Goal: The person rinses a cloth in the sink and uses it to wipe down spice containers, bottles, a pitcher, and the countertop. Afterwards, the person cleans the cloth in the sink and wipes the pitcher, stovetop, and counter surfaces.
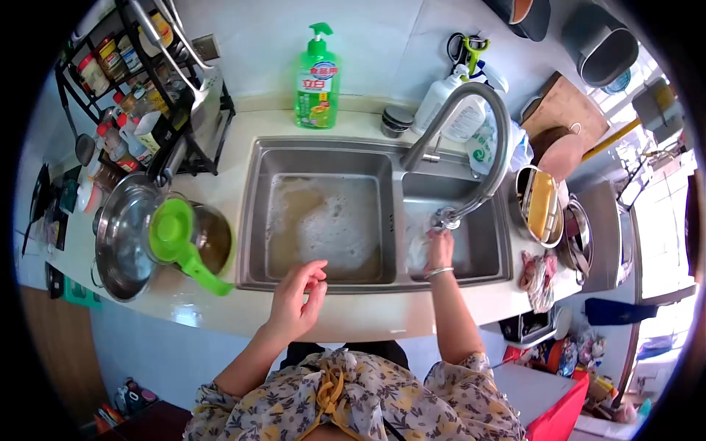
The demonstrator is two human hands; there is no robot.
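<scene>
My left hand (298, 298) hovers over the front rim of the double sink (323, 288), its fingers loosely bent and apart, with nothing in it. Cloudy, foamy water (331, 228) fills the bottom of the large left basin. My right hand (440, 251) reaches into the small right basin, directly under the spray head (446, 217) of the curved faucet (506, 140). Its fingertips are partly hidden by the spray head, so their grip does not show. Beside that hand is a pale, whitish patch (417, 252), water or something translucent; I cannot tell which.
A green dish soap bottle (316, 84) stands behind the sink. At left are a steel pot (125, 235), a green ladle-like scoop (173, 231) and a spice rack (140, 81). On the right stand a pot holding a yellow sponge (543, 206) and a crumpled rag (538, 279).
</scene>
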